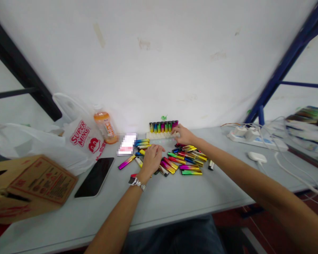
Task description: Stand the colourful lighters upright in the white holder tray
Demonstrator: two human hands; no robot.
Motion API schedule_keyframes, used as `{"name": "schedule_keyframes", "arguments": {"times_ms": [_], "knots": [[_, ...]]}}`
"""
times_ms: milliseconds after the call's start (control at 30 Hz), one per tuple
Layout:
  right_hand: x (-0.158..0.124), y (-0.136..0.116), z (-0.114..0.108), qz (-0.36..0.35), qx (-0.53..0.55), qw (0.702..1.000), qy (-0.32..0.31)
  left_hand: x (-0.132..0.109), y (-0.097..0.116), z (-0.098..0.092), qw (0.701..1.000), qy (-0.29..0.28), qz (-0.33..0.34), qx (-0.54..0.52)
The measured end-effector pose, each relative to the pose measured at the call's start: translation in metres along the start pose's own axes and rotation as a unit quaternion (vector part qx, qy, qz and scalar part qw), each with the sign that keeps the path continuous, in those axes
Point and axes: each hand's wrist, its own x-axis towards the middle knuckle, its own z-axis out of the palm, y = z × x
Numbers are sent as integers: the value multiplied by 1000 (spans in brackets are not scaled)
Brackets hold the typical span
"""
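White plastic bag (73,147) reads "SUPER MING" in red capitals, round red face logo beside it. Carton (42,181) has red triangle signs plus a text block, too small to read. Bottle (106,127) label: white lettering, not legible.

Shiny pieces (191,172) on grey table (180,197)

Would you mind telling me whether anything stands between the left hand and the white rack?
Nothing visible stands between the left hand and the left part of the white rack; the right hand partly covers its right end.
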Motion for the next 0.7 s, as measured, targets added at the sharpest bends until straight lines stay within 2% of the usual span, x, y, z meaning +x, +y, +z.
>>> {"name": "schedule_keyframes", "arguments": {"times_ms": [167,333,433,533,633,700], "knots": [[-24,-27,-19,-67,-53,987,-133,0,1,3,999,11,17,-28],[-21,-40,-18,-67,-117,973,-185,1,3,2,999,19,22,-41],[-13,-40,-11,-87,-114,977,-157,1,4,1,999,11,18,-41],[-6,-38,-1,-115,-76,986,-96,2,3,1,999,16,8,-34],[-3,-40,8,-101,49,994,-14,4,-1,2,998,42,3,-37],[-3,-46,13,-73,187,978,56,5,-4,1,997,57,2,-43]]}}
